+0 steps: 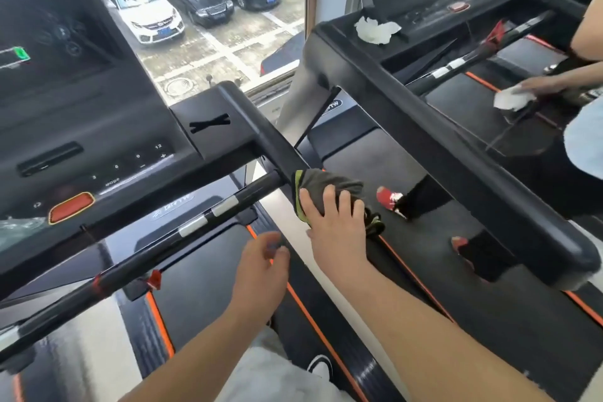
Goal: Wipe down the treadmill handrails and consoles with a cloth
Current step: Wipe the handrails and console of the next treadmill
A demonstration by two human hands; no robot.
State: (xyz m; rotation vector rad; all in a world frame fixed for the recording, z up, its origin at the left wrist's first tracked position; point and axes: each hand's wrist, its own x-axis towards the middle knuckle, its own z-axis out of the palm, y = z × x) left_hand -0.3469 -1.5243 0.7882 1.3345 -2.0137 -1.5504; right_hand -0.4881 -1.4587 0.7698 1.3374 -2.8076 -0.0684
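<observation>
The cloth (329, 189) is a dark grey rag with a yellow-green edge, bunched up and draped over the near end of the treadmill's right handrail (261, 137), a thick black bar that slopes down from the console (98, 127). The console is a black panel with a dark screen, small white button markings and a red-orange oval stop button (71, 207). A thinner black crossbar (195, 222) with silver grip patches runs beneath it.

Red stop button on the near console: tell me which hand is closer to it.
Left. The left hand hangs open below the crossbar, right of the red stop button. The right hand is farther right, pressing the cloth on the handrail.
</observation>
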